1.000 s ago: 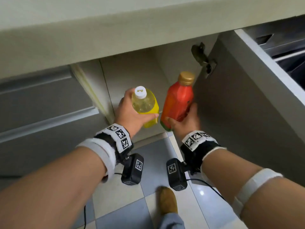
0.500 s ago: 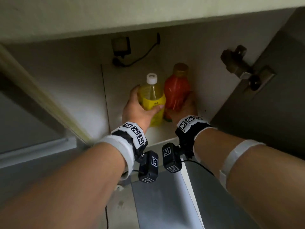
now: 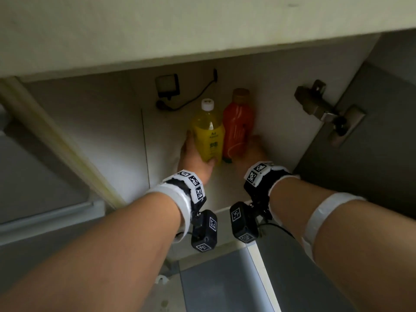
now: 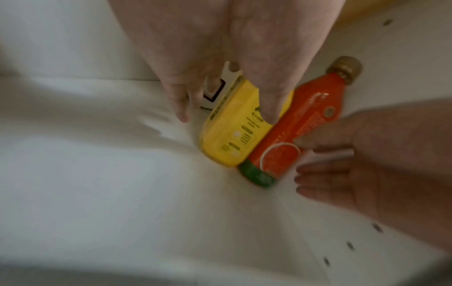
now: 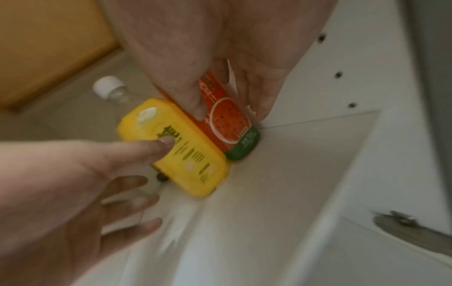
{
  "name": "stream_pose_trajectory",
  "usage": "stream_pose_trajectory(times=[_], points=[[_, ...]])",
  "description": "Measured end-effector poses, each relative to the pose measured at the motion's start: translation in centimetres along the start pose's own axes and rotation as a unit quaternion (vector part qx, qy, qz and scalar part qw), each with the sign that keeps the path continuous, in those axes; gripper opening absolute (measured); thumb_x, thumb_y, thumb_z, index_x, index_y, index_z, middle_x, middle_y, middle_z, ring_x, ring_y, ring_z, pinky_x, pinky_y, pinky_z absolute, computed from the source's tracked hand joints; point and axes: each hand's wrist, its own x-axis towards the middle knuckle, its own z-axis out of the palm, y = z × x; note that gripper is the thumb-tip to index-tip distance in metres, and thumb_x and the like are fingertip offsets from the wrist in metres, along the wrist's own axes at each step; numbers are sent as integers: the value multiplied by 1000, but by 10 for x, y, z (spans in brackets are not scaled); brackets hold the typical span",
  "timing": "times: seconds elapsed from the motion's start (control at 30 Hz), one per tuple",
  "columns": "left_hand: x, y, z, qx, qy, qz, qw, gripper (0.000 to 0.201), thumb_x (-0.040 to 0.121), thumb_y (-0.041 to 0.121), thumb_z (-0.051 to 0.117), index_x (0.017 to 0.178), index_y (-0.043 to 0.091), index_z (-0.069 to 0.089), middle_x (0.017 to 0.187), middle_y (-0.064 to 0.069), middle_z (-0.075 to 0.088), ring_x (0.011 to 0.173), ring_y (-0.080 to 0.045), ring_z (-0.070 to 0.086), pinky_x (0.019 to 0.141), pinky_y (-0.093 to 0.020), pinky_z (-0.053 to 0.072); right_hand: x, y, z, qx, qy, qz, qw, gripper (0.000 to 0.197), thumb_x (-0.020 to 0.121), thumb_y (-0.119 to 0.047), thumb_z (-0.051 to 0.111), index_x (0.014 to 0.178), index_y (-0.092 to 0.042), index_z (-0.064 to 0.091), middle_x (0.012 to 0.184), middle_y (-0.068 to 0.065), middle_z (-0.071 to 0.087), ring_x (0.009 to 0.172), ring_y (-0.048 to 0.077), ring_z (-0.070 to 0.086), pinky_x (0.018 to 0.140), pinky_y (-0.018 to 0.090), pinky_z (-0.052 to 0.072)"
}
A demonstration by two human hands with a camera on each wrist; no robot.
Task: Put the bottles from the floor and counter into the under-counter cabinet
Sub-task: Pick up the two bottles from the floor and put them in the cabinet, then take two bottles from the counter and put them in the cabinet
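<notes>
Cabinet floor (image 3: 225, 183), touching bottles (image 3: 208, 134), red label (image 5: 228, 123)

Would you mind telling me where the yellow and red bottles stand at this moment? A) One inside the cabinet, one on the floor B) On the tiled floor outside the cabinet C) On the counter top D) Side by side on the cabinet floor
D: the yellow bottle and red bottle stand upright side by side on the cabinet floor, the left hand holding the yellow one and the right hand at the red one.

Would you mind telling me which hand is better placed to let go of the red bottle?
Right. The right hand grips the red bottle; the left hand holds the yellow bottle.
</notes>
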Motion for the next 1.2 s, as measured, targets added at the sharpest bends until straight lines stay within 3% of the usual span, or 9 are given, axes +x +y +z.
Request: stream_pose_trajectory(times=[0.13, 0.3, 0.47, 0.57, 0.7, 0.9, 1.03, 1.13, 1.2], points=[[-73, 23, -30, 106, -48, -40, 992, 87, 92, 32, 66, 162, 31, 14, 157, -13, 36, 136, -37, 50, 110, -47, 44, -74, -18, -25, -147, -52, -34, 987, 42, 89, -21, 59, 131, -18, 53, 122, 12, 56, 109, 33, 60, 87, 35, 51], [-164, 90, -114, 243, -138, -3, 960, 49, 98, 41, 51, 144, 25, 50, 144, -7, 54, 128, -30, 56, 105, -47, 48, -193, -84, -95, -300, -82, -129, 942, 24, 88, -26, 54, 106, -22, 69, 113, 7, 59, 113, 29, 53, 84, 38, 53], [-233, 206, -221, 335, -135, 66, 930, 35, 101, 44, 43, 124, 26, 63, 125, 1, 67, 117, -26, 62, 92, -39, 52, -262, -191, -190, -294, -149, -130, 935, 33, 89, -25, 50, 119, -26, 63, 124, 2, 61, 115, 28, 60, 91, 36, 51], [-244, 274, -275, 334, -106, 92, 932, 32, 101, 46, 44, 117, 26, 62, 114, 0, 72, 108, -29, 68, 88, -40, 54, -275, -258, -243, -271, -152, -155, 938, 32, 87, -22, 52, 117, -24, 61, 119, 4, 65, 111, 29, 63, 92, 36, 51], [-242, 343, -334, 266, -18, 112, 957, 30, 97, 42, 55, 122, 25, 52, 120, 2, 63, 104, -23, 64, 86, -44, 56, -273, -329, -294, -206, -79, -159, 962, 37, 87, -24, 58, 124, -21, 56, 117, 3, 64, 105, 23, 63, 89, 33, 50], [-219, 382, -366, 262, 146, 140, 944, 59, 82, 29, 78, 130, 15, 46, 131, -12, 47, 116, -32, 55, 94, -45, 55, -232, -368, -321, -94, 8, -146, 985, 45, 83, -23, 65, 124, -13, 48, 122, 11, 57, 106, 30, 61, 88, 40, 52], [-180, 400, -339, 167, 73, 117, 976, 71, 81, 28, 81, 138, 17, 40, 138, -9, 45, 121, -26, 56, 100, -41, 51, -178, -364, -342, -40, 63, -62, 995, 70, 77, -23, 76, 133, -9, 38, 132, 16, 44, 121, 36, 52, 96, 45, 48], [-141, 410, -302, 63, 29, 24, 997, 103, 74, 39, 86, 154, 22, 23, 154, -9, 40, 136, -27, 51, 111, -46, 45, -134, -346, -355, 4, 97, 23, 995, 78, 71, -25, 81, 131, -9, 36, 131, 17, 42, 117, 39, 53, 88, 43, 47], [-115, 415, -281, 13, 24, -9, 1000, 117, 72, 38, 89, 160, 23, 12, 164, -10, 31, 148, -27, 39, 119, -46, 35, -106, -333, -357, 39, 67, 48, 996, 93, 68, -29, 85, 141, -12, 30, 139, 17, 39, 118, 40, 54, 92, 45, 47]])
